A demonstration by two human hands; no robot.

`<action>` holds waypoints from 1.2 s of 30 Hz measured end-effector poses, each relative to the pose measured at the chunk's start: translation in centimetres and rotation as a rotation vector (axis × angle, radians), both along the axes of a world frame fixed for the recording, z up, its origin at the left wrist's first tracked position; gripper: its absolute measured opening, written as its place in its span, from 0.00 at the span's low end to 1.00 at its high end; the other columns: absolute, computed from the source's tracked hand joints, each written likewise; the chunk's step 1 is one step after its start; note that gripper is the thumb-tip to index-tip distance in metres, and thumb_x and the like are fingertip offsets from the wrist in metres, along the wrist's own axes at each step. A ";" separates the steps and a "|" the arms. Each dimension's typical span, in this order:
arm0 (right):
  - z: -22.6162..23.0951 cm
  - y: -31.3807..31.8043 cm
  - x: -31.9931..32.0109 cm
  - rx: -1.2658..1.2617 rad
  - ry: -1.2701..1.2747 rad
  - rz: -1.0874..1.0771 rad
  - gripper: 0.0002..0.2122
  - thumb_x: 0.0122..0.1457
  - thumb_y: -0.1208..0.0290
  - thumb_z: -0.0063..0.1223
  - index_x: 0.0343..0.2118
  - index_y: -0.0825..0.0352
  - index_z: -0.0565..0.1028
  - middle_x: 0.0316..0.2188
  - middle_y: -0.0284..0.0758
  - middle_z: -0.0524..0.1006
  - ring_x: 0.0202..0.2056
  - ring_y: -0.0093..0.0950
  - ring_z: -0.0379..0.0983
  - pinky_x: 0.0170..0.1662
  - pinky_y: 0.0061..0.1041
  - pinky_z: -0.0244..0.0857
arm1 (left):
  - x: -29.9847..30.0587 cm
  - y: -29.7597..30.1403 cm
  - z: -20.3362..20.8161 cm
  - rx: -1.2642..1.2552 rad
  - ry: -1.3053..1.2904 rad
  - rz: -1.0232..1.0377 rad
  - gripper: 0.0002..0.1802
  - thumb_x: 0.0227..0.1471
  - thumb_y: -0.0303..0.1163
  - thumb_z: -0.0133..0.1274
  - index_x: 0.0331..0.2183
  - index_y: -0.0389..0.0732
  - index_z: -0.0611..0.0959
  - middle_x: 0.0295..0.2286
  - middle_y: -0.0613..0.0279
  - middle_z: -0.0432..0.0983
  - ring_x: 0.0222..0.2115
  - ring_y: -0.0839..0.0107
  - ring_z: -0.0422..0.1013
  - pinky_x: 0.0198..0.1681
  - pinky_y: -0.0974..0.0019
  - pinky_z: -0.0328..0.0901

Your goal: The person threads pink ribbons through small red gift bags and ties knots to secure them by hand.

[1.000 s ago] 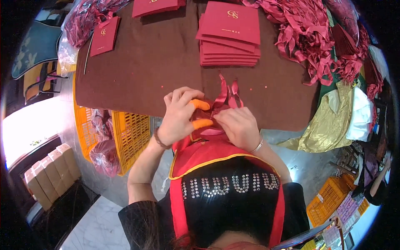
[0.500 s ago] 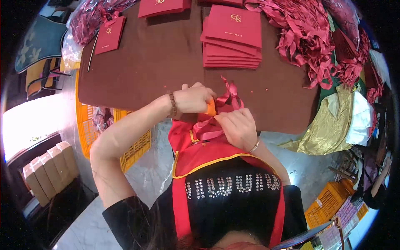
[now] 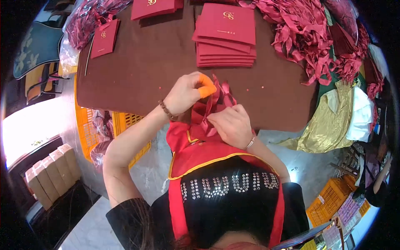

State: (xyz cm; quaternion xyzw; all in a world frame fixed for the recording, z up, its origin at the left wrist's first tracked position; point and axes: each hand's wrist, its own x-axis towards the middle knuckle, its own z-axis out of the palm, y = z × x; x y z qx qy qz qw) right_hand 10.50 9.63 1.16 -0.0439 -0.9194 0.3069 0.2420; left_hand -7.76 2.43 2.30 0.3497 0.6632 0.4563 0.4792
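Note:
A dark pink satin ribbon (image 3: 226,89) runs in loops between my hands, at the table's near edge. My left hand (image 3: 183,95) wears orange finger covers (image 3: 206,91) on its thumb and forefinger, which pinch one strand and hold it up. Lower and to the right, my right hand (image 3: 233,125) is closed on the same ribbon, where strands gather near its fingertips. Whether a knot sits there is hidden by the fingers. Below both hands lies the red apron (image 3: 204,152) with yellow trim that I wear.
Beyond my hands, a stack of red folded paper pieces (image 3: 226,27) stands on the brown-covered table (image 3: 154,62). A single red piece (image 3: 104,38) lies to the left. Heaped ribbons (image 3: 298,39) cover the far right. Orange crates (image 3: 85,133) stand below the left edge; gold cloth (image 3: 329,125) hangs at right.
My left hand has lifted up and away from my right hand, drawing a ribbon strand out. The right hand stays closed near the apron. The whole view has shifted slightly.

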 end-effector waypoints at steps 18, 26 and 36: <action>1.8 2.5 1.0 -0.107 0.049 -0.198 0.18 0.43 0.70 0.60 0.40 0.65 0.72 0.42 0.39 0.70 0.47 0.36 0.65 0.48 0.33 0.57 | 1.9 2.6 -0.1 -0.272 -0.020 0.028 0.10 0.51 0.34 0.51 0.28 0.36 0.78 0.18 0.67 0.71 0.15 0.83 0.62 0.15 0.77 0.56; -2.9 1.9 4.2 -1.006 -0.286 -0.030 0.44 0.39 0.78 0.65 0.56 0.67 0.46 0.54 0.41 0.54 0.53 0.30 0.56 0.57 0.28 0.51 | 1.7 1.8 -1.1 -0.260 0.000 0.012 0.08 0.51 0.31 0.50 0.33 0.36 0.77 0.19 0.66 0.71 0.14 0.83 0.63 0.16 0.77 0.57; -2.8 0.7 4.3 -1.239 -0.327 0.047 0.43 0.42 0.80 0.61 0.58 0.67 0.42 0.50 0.40 0.60 0.51 0.26 0.59 0.55 0.26 0.53 | -0.3 3.9 0.2 0.060 -0.201 0.392 0.18 0.49 0.26 0.50 0.45 0.42 0.71 0.17 0.71 0.67 0.15 0.84 0.59 0.16 0.80 0.48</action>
